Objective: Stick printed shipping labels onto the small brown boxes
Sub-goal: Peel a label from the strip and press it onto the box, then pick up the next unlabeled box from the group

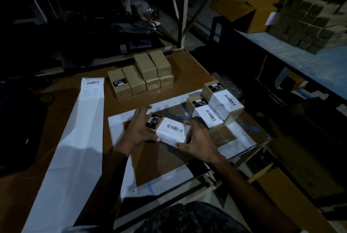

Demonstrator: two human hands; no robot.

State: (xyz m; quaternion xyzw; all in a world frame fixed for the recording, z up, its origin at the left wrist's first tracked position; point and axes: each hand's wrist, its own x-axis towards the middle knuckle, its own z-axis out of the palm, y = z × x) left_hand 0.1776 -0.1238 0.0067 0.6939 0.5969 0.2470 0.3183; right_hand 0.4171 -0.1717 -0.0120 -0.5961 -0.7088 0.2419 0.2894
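— What's sitting closest to the camera?

— A dark, blurred shape [189,217] at the bottom edge; I can't tell what it is. Just beyond it, two bare forearms are reaching out over a brown table [62,112].

— And the hands?

— The left hand [139,129] is cupping the left end of a small brown box [169,129], fingers lying along its far side, thumb on its near edge. The right hand [199,138] is clasping the right end, thumb pressing the near corner. Both are gripping that one box, which is lying on a white-bordered mat [120,120] at mid-table.

— Is it labelled?

— A white shipping label [173,131] with a barcode is covering most of its top. I'd judge the person is smoothing it down, or about to set the box aside.

— Where would it go?

— Probably beside the two labelled boxes [216,108] standing just to the right, touching one another.

— What's left?

— A cluster of unlabelled boxes [142,74] is waiting at the far side, and a long label strip [82,120] is trailing down the left. The next move likely calls for fetching a plain box and peeling a fresh label squarely.
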